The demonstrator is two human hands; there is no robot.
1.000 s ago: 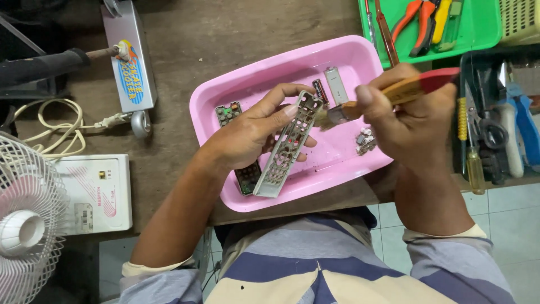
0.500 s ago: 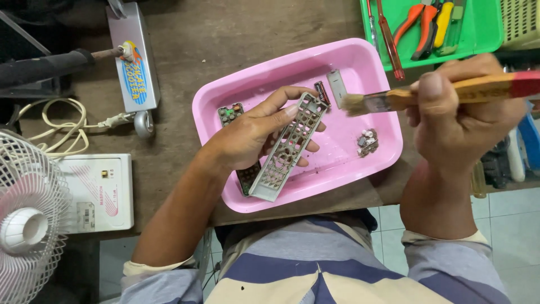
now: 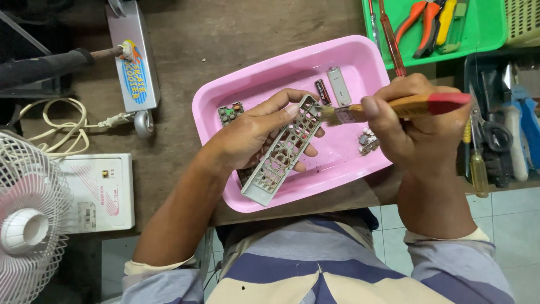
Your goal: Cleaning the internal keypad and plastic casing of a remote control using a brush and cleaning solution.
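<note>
Left hand (image 3: 256,132) fingers pinch the grey remote shell (image 3: 284,152) over the pink tray (image 3: 349,163); right hand (image 3: 419,115) fingers clamp the paintbrush (image 3: 394,107) — a hard stroke could twist the shell loose and scatter the small parts (image 3: 368,142)

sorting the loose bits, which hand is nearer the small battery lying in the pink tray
Right. The right hand holds a brush whose bristles hover just below the battery. The left hand grips the grey remote cover, lower left of it.
</note>
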